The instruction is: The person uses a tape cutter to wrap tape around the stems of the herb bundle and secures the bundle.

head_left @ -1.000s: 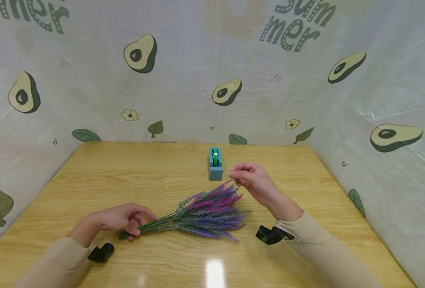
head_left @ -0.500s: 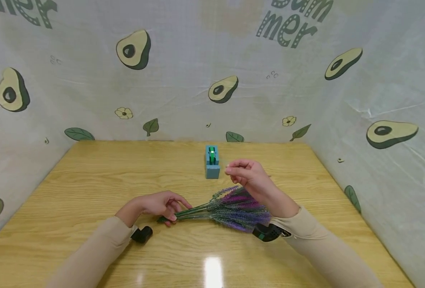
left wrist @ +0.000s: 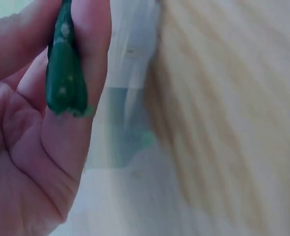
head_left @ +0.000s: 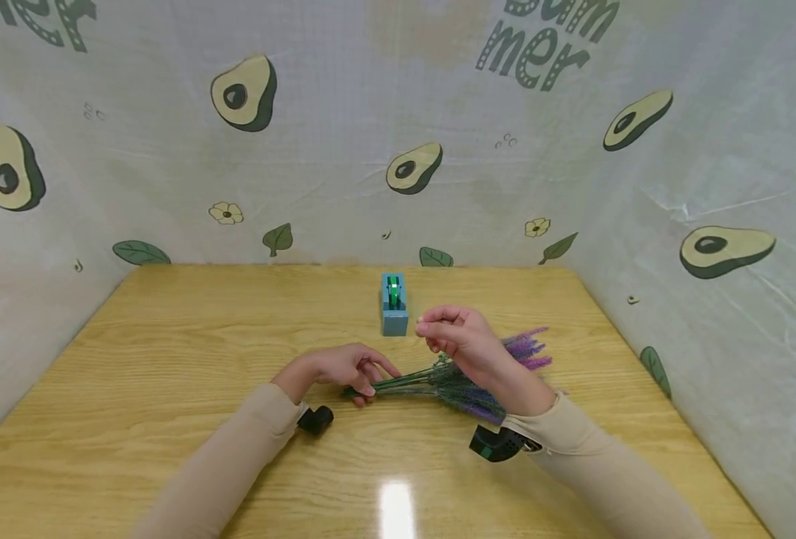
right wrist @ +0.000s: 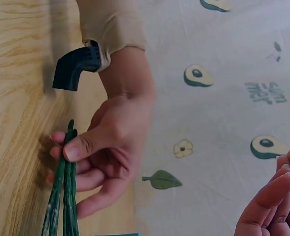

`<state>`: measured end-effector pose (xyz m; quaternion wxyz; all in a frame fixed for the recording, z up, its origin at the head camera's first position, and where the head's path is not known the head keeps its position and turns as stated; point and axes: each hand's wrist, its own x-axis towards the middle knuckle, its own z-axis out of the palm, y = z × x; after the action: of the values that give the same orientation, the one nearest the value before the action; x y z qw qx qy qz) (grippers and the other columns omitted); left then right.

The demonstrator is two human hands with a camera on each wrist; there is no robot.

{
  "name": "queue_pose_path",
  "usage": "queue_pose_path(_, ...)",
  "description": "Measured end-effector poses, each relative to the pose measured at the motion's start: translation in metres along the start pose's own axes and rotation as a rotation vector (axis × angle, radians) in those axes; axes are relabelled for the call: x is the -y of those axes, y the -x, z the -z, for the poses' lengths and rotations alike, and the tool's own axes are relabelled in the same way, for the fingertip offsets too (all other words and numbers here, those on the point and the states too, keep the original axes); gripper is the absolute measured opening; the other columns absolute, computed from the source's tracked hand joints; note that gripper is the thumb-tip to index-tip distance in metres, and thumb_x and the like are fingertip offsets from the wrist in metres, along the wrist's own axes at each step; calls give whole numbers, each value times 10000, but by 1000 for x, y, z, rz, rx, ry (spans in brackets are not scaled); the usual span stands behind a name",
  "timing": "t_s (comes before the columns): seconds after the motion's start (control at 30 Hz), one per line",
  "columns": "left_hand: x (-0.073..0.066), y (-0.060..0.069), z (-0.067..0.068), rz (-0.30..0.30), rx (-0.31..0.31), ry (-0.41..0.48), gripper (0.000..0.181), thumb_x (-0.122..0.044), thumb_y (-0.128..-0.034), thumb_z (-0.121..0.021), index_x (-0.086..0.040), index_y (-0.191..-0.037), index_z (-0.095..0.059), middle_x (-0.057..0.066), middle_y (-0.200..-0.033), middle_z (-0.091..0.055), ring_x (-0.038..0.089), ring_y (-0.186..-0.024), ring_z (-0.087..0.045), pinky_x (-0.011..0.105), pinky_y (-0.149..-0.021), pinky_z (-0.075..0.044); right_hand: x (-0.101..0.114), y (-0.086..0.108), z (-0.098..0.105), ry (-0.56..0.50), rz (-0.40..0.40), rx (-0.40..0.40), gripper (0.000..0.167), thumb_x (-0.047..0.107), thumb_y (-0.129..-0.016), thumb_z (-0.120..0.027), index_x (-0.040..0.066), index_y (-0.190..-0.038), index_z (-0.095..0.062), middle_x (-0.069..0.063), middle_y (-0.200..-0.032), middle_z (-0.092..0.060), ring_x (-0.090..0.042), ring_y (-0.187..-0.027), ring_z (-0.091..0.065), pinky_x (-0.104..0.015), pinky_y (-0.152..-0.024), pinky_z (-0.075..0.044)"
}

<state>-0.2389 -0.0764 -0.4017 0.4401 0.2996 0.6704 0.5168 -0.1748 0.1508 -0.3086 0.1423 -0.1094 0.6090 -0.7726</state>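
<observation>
A bunch of artificial lavender [head_left: 529, 348] with purple and pink heads lies across the table, its heads partly hidden behind my right forearm. My left hand [head_left: 347, 368] pinches the green stems [right wrist: 61, 196] near their cut ends between thumb and fingers. Above the bunch, my right hand [head_left: 465, 344] holds thumb and index fingertip together on a tiny pale scrap, seemingly a piece of clear tape [right wrist: 281, 160]; most of it is hidden. Just left of those fingertips stands a blue tape dispenser [head_left: 395, 323] with a green roll [head_left: 394, 290].
The wooden table [head_left: 202, 329] meets a pale curtain [head_left: 330, 150] printed with avocados and leaves at the back and both sides. A black wrist camera [head_left: 315, 421] hangs below the left sleeve, another wrist camera [head_left: 499, 443] below the right.
My left hand has slid the lavender bunch to the right and slightly away, so its heads pass under my right hand. The right hand stays nearly in place, fingertips pinched, beside the dispenser.
</observation>
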Motion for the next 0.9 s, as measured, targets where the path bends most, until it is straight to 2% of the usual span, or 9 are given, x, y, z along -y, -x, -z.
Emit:
queue_pose_path(0.2, -7, -18, -2, 34, -80, 1, 390, 167, -873, -510, 35, -1237, -551, 140, -724, -616, 196, -607, -573, 306, -591, -524, -4, 2, 1, -1, -7, 1, 228, -34, -896, -543, 125, -799, -674, -2, -746, -626, -120, -620, -494, -216, -588, -446)
queue_pose_path(0.3, -10, -26, -4, 34, -122, -25, 354, 153, -876, -519, 52, -1212, -563, 140, -794, -646, 180, -639, -592, 301, -623, -538, -6, 3, 1, -19, -3, 13, 233, -40, -894, -541, 123, -797, -674, -3, -749, -629, -123, -620, -491, -214, -584, -443)
queue_pose_path(0.43, -11, -32, -9, 23, -188, -71, 302, 88, -899, -538, 67, -1199, -563, 117, -978, -647, 171, -733, -611, 297, -692, -540, -9, 5, 1, -31, -7, 31, 240, -51, -892, -535, 122, -797, -672, -3, -759, -631, -120, -626, -501, -212, -583, -448)
queue_pose_path(0.57, -10, -32, -14, 7, -253, -177, 310, -1, -885, -616, 27, -1192, -584, 84, -1117, -611, 186, -911, -611, 309, -788, -522, -12, 7, 1, -30, -13, 37, 230, -50, -889, -539, 119, -803, -669, -4, -762, -626, -118, -634, -505, -207, -586, -455)
queue_pose_path(0.67, -9, -28, -16, 15, -313, -289, 335, -35, -840, -687, -11, -1166, -613, 59, -1136, -611, 192, -1015, -577, 310, -853, -492, -14, 8, 1, -29, -20, 39, 220, -43, -889, -544, 119, -808, -669, -6, -760, -623, -118, -633, -505, -205, -580, -454)
queue_pose_path(0.73, -8, -26, -16, 27, -365, -354, 321, -35, -811, -718, -25, -1123, -644, 37, -1095, -628, 186, -1006, -570, 301, -844, -490, -15, 9, 2, -30, -25, 39, 217, -39, -890, -546, 120, -807, -670, -6, -758, -624, -115, -632, -507, -205, -577, -454)
queue_pose_path(0.9, -4, -21, -18, 22, -479, -410, 221, -44, -785, -745, -45, -1002, -705, -4, -937, -645, 130, -829, -579, 258, -715, -507, -19, 12, 3, -37, -31, 36, 209, -34, -882, -559, 123, -799, -670, -6, -766, -634, -107, -631, -519, -207, -576, -456)
